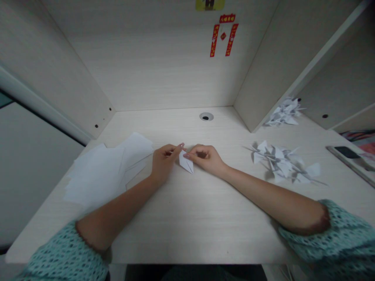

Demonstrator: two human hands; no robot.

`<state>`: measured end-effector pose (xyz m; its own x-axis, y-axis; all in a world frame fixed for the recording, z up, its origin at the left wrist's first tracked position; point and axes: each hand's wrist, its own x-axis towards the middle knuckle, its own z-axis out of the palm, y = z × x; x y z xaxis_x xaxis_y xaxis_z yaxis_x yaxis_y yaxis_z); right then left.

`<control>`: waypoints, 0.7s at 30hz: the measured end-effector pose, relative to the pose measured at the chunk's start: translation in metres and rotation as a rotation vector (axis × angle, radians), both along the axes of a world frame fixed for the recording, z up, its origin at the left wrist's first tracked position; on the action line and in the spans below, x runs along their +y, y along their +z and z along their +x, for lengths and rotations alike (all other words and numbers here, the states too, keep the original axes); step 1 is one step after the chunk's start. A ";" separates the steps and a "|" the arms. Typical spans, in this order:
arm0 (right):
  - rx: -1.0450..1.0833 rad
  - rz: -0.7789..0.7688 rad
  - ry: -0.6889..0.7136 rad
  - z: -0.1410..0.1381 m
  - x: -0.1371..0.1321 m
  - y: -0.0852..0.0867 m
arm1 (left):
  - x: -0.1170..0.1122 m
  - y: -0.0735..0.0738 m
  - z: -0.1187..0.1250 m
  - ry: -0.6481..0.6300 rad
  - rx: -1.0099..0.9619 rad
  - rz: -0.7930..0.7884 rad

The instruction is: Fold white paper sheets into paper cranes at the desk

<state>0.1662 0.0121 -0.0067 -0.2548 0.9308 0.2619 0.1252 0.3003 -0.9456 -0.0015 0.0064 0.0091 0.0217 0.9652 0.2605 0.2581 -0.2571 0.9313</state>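
Observation:
A small folded piece of white paper (186, 162) lies on the pale wooden desk (187, 218), pointed toward me. My left hand (164, 160) pinches its upper left edge with the forefinger stretched over the fold. My right hand (205, 157) presses and grips the paper's right side with curled fingers. Both hands meet at the middle of the desk, forearms resting on the top.
A loose stack of white sheets (108, 169) lies left of my hands. Several finished folded paper figures (283, 162) are heaped at the right, with another heap (284, 112) farther back. A phone (348, 153) lies at the far right. A cable hole (206, 116) is at the back.

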 end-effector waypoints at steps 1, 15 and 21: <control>0.010 -0.012 0.018 0.000 0.000 0.001 | 0.001 0.000 0.000 -0.002 -0.018 -0.016; 0.339 -0.180 -0.174 -0.002 0.006 -0.001 | -0.004 0.001 0.005 -0.062 0.090 -0.137; 0.388 -0.173 -0.194 -0.002 0.007 0.000 | -0.003 -0.001 0.003 -0.063 -0.017 -0.123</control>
